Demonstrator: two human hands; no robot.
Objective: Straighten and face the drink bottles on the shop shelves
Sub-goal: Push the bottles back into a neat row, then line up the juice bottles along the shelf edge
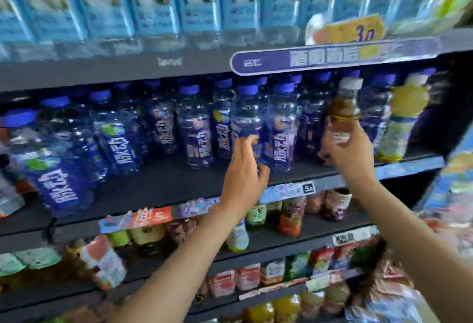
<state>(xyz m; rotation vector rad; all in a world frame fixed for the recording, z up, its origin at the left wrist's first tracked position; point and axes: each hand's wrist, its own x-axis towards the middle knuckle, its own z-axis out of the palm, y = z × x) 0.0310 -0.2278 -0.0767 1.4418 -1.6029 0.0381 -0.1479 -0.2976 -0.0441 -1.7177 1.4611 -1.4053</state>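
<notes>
A row of blue-labelled, blue-capped drink bottles [197, 128] stands on the middle dark shelf [158, 182], several leaning. My left hand [244, 169] grips the lower part of one blue bottle [247, 118] near the middle of the row. My right hand [349, 154] holds a brown drink bottle with a white cap [345, 102] upright among the blue ones. A yellow-green bottle [401, 120] stands to its right. The whole view is blurred by motion.
Above runs a shelf of pale blue cartons [153, 3] with a yellow price tag [353, 29]. Lower shelves hold small mixed juice bottles [289, 215] and packets [102, 261]. Price strips [286, 191] line the shelf edges. A blue display [450, 189] stands at right.
</notes>
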